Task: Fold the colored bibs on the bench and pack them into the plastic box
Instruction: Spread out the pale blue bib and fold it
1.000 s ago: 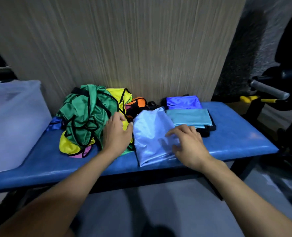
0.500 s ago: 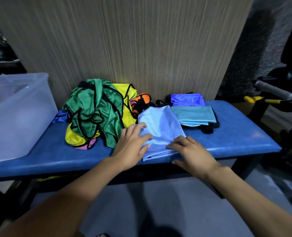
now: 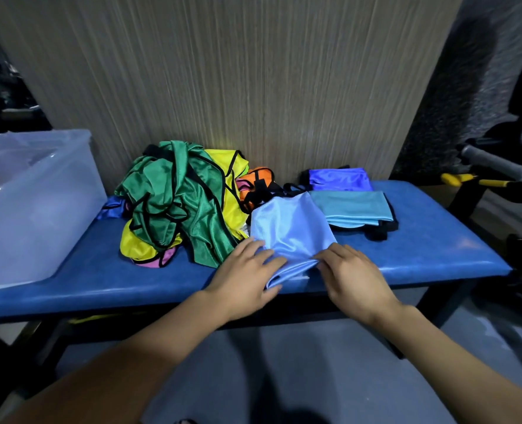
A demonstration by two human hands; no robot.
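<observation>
Light-blue fabric, the light-blue bib (image 3: 290,231), is lying on the blue bench (image 3: 421,249) under both hands in my head view. I am seeing the left hand (image 3: 244,276) resting flat on its near left edge, fingers straight, and the right hand (image 3: 351,276) pinching its near corner (fabric bunching there). Beyond the left hand the green bib (image 3: 177,194) is heaping; far to its left the plastic box (image 3: 33,203) is sitting.

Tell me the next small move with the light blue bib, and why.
Probably fold its near edge away toward the wall. Both the left hand and right hand rest at that edge of the light blue bib, which lies longer than the folded teal bib beside it.
</observation>
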